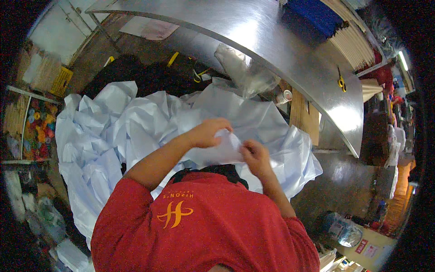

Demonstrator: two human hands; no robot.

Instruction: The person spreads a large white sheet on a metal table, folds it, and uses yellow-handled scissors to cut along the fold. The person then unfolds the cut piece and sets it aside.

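Observation:
A large, crumpled white cloth (pixel 149 118) is heaped in front of me and spreads out to both sides. My left hand (pixel 209 133) is closed, its fingers curled over a raised edge of it; motion blurs it slightly. A little nearer and to the right, my right hand (pixel 255 155) pinches the same raised piece between thumb and fingers. A short stretch of cloth runs between both hands. Its lower part is hidden behind my red shirt.
Beyond the cloth stands a metal table (pixel 281 50) with yellow-handled scissors (pixel 341 84) and stacked blue and cream fabric (pixel 353 47). A clear plastic bag (pixel 247 72) hangs by its edge. Shelving with colourful spools (pixel 41 124) is at left, a cardboard box (pixel 367 247) at lower right.

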